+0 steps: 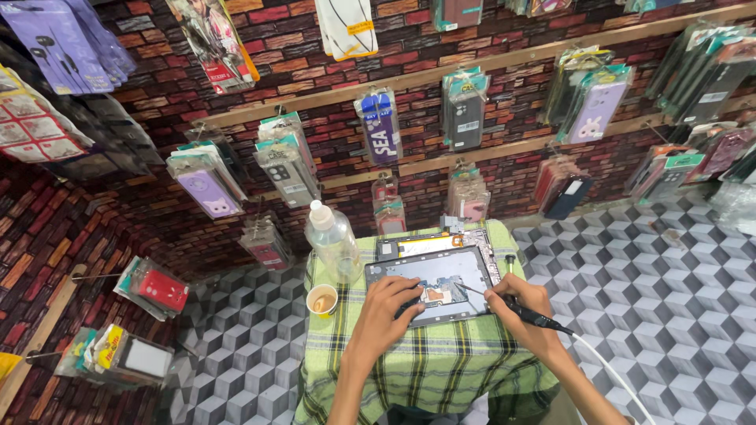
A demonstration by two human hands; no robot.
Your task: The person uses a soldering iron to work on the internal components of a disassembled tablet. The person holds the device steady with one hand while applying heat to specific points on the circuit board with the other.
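A grey tablet (pixel 441 271) with its back opened lies on a small table covered with a green plaid cloth (pixel 441 362). My left hand (pixel 387 307) rests flat on the tablet's near left part and holds it down. My right hand (pixel 518 303) grips a black soldering iron (pixel 529 313) like a pen, its thin tip (pixel 465 288) touching the inside of the tablet. A white cord (pixel 610 374) runs from the iron toward the lower right.
A clear plastic bottle (pixel 332 240) and a paper cup of tea (pixel 322 300) stand at the table's left side. A screwdriver (pixel 509 262) lies at the right edge. Packaged phone cases (pixel 378 126) hang on the brick-pattern wall behind; the floor is cube-patterned.
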